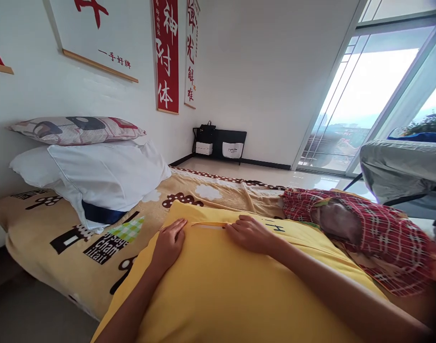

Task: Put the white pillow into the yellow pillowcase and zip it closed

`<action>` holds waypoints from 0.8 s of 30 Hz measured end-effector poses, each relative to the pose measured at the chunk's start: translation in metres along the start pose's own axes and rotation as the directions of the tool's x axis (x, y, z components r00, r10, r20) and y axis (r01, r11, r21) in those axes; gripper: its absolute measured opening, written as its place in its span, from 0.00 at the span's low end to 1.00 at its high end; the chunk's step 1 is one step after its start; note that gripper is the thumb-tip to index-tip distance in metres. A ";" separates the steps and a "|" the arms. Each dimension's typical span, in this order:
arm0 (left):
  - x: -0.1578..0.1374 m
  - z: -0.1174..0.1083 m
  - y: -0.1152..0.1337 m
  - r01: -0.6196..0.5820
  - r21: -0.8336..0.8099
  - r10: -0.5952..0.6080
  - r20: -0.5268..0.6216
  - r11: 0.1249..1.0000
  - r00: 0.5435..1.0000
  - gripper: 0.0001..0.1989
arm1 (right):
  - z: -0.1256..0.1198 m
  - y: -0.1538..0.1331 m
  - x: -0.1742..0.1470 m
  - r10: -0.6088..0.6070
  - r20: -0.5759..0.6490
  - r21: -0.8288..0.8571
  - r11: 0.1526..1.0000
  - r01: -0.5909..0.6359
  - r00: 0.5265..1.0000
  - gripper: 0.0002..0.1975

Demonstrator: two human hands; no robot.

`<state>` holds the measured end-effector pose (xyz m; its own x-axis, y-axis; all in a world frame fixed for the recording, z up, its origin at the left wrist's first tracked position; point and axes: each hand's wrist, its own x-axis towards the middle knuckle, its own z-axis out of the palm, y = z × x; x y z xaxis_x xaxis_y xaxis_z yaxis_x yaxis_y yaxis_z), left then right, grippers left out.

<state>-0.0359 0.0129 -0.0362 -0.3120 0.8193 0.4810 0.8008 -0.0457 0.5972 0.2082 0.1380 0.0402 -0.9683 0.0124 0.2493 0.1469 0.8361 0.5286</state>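
Observation:
A plump yellow pillow (218,281) fills the near middle of the view, lying on a patterned bed cover. Along its far edge runs a narrow slit (207,224) in the cloth, with a thin pale strip showing inside. At the left end of this slit, my left hand (171,240) grips the pillow's corner, fingers close together. My right hand (248,233) is closed in a pinch on the slit's right end. Whatever small part lies between those fingertips is hidden. Dark lettering (275,226) shows on the yellow cloth just right of my right hand.
Left on the tan bed cover (85,274) are a white pillow (107,171) and a patterned pillow (85,131) on top. A red plaid cloth (385,233) lies at right, near a grey-covered piece of furniture (400,166). A black bag (206,128) stands by the far wall.

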 end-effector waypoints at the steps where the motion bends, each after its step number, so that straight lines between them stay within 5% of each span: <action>1: 0.000 0.000 -0.001 -0.004 0.000 0.004 -0.004 1.000 1.000 0.23 | 0.000 0.004 -0.012 0.008 -0.024 -0.002 1.000 -0.008 1.000 0.18; 9: 0.001 0.003 -0.009 -0.002 0.026 0.002 -0.008 1.000 1.000 0.26 | -0.012 0.030 -0.114 0.046 -0.028 -0.145 0.988 -0.049 0.999 0.17; 18: 0.003 0.006 -0.016 0.019 0.041 -0.019 0.002 0.999 1.000 0.28 | -0.014 0.055 -0.220 0.201 0.104 -0.241 0.955 -0.171 0.974 0.15; 22: 0.004 0.006 -0.018 0.001 0.052 -0.001 -0.011 0.999 1.000 0.29 | -0.014 0.056 -0.247 0.369 0.207 -0.148 0.927 -0.344 0.906 0.17; 24: 0.004 0.006 -0.019 -0.001 0.061 0.002 -0.016 0.998 1.000 0.28 | -0.016 0.053 -0.250 0.523 0.265 -0.032 0.845 -0.534 0.810 0.17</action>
<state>-0.0500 0.0207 -0.0491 -0.3183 0.8101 0.4923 0.8310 -0.0114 0.5562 0.4615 0.1706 0.0189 -0.7615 0.5922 0.2634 0.6478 0.6819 0.3396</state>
